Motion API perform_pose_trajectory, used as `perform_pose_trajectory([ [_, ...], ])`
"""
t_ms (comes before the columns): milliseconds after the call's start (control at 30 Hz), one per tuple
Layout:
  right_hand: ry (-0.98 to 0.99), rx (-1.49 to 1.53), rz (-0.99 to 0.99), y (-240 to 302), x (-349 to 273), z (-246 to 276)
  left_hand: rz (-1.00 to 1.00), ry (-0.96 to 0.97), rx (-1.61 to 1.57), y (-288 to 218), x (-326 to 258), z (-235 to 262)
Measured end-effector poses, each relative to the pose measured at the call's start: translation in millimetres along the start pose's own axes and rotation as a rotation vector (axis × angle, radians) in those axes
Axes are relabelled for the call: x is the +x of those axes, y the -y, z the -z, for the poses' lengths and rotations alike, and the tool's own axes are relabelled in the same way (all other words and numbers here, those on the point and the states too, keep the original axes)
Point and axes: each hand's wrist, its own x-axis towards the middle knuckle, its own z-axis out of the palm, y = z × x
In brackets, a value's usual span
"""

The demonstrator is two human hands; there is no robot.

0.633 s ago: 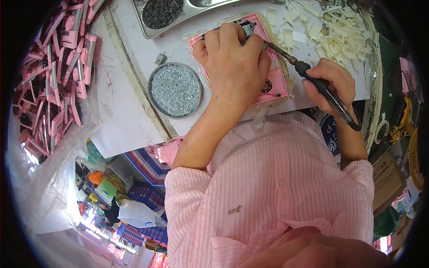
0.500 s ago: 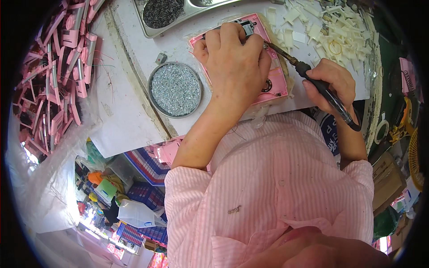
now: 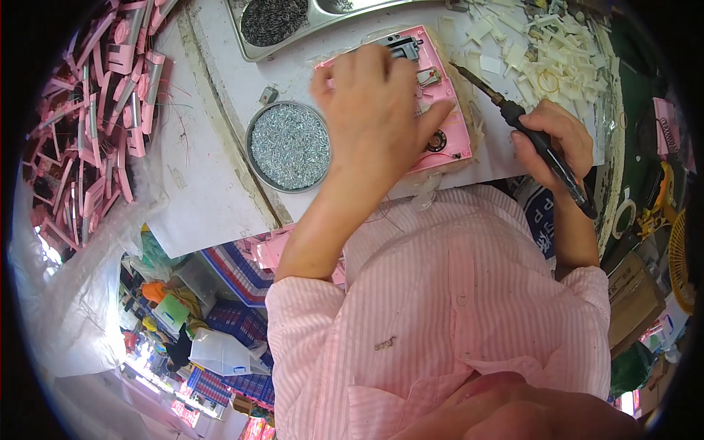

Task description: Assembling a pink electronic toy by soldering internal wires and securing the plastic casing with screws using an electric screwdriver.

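Pink plastic casing (image 3: 440,110) is laid flat on the white counter (image 3: 213,191), just beyond the edge nearest the person, and is pressed down by the left hand (image 3: 378,114), whose fingers are spread flat across its open inside; small metal parts and a round black piece are seen in the uncovered right portion. A black soldering iron (image 3: 539,143) is gripped in the closed right hand (image 3: 557,139), its tip held just beside the casing's upper right corner. A round tin of small silver screws (image 3: 288,145) is set just left of the casing. White plastic scraps (image 3: 543,51) are scattered at the upper right, and pink parts (image 3: 95,110) are heaped at the far left.
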Motion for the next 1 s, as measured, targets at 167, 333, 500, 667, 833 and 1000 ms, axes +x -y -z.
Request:
perform_pose_trajectory([
  [167,-0.051,-0.018,0.004,-2,0,7,-0.057,0.306,0.144,40,-15,50],
  [333,-0.139,0.122,-0.097,3,5,-5,-0.013,0.001,-0.341,50,-5,35],
  [500,-0.2,0.486,-0.417,29,24,-41,0.595,0.035,-0.999,16,-11,6],
  [667,-0.144,0.588,-0.485,32,51,-78,0.523,-0.073,-1.081,15,-24,-5],
  [833,-0.074,0.59,-0.501,31,63,-90,0.447,-0.047,-1.04,22,-32,-10],
  [1000,-0.098,0.652,-0.522,29,64,-96,0.409,0.017,-1.061,34,-35,-9],
])
